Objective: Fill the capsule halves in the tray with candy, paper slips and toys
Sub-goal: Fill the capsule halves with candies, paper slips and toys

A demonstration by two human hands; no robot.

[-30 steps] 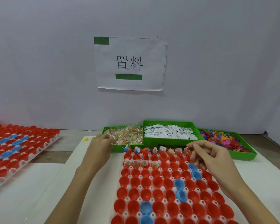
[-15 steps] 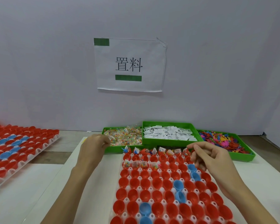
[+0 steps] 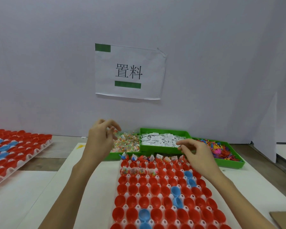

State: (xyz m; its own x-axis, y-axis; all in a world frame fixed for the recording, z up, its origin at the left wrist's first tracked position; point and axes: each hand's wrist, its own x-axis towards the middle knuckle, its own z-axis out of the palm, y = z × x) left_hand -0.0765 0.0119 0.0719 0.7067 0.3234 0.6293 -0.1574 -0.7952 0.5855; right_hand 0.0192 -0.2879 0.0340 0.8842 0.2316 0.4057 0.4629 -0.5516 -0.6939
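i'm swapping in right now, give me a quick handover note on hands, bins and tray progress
Left hand: raised over the candy bin, fingers loosely curled; whether its grip holds a candy is unclear.
Right hand: curled at the near edge of the paper slip bin; any slip pinched is not visible.
Toy bin sits far right.
Capsule tray: far row holds candy, slips and toys; second row has candy in its four leftmost halves.
Left: finish the second row, then all nearer rows.

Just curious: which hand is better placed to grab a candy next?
The left hand: it hovers at the candy bin, while the right hand sits by the paper slips.
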